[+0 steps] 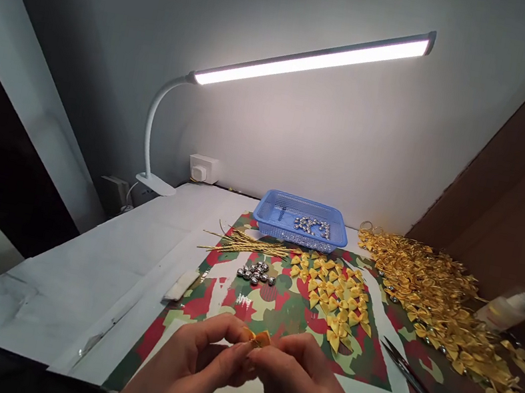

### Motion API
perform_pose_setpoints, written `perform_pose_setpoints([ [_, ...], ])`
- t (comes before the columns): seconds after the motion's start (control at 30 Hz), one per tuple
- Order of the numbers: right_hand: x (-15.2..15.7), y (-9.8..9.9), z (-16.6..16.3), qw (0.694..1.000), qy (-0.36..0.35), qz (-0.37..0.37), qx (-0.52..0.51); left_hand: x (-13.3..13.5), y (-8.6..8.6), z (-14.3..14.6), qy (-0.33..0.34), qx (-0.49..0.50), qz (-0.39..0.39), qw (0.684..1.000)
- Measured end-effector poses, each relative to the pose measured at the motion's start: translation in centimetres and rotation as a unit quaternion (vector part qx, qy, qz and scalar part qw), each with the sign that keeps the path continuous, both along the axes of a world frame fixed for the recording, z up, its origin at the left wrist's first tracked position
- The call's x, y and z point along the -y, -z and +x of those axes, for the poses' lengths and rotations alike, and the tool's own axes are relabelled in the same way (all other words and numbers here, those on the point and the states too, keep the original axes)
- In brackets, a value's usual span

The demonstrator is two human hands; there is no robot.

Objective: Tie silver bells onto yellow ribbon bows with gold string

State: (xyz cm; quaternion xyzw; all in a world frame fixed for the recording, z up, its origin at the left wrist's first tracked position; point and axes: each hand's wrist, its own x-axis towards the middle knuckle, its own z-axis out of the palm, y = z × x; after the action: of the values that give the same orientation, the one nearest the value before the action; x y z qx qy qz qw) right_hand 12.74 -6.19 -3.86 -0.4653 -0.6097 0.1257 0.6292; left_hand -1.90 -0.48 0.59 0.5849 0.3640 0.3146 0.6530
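A small yellow ribbon bow (pixel 260 339) is pinched between my two hands, just over the near edge of the table. My left hand (pixel 199 365) grips its left side with thumb and forefinger. Fingertips of my right hand (pixel 306 380) press together at the bow's lower right. Whatever lies behind the bow is hidden by my fingers. Beyond my hands sits a small pile of silver jingle bells (pixel 256 273). Several loose yellow bows (pixel 334 294) are spread to its right, and gold twist ties (pixel 248 244) lie in a bundle behind it.
A blue plastic basket (pixel 299 235) holding silver bells stands at the back. To the right are a large heap of gold bows (pixel 429 287), tweezers (pixel 416 379) and a white bottle (pixel 506 311). A white pad (pixel 181 286) lies at left; a lit lamp (pixel 311 63) hangs above.
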Motion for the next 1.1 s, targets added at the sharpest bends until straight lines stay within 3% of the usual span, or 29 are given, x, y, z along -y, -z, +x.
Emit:
perform_pose_setpoints([
  [0.17,-0.3,0.6,0.6,0.986,0.084,-0.001,0.143,0.2,-0.6,-0.4,0.016,-0.022,-0.056,0.998],
  [0.37,-0.6,1.2,-0.1,0.964,0.148,0.006,0.220,0.3,-0.2,-0.7,-0.032,0.002,-0.070,0.997],
  [0.67,-1.0,1.5,-0.2,0.973,0.116,-0.035,0.198,0.0,0.4,-0.4,-0.012,0.006,-0.110,0.994],
  [0.93,-1.2,1.4,0.0,0.953,0.158,0.003,0.259,0.1,1.1,-0.5,-0.027,-0.063,0.025,0.997],
  [1.1,-1.1,1.3,0.6,0.959,0.125,-0.021,0.254,0.2,0.8,-0.1,-0.052,-0.024,-0.028,0.998],
])
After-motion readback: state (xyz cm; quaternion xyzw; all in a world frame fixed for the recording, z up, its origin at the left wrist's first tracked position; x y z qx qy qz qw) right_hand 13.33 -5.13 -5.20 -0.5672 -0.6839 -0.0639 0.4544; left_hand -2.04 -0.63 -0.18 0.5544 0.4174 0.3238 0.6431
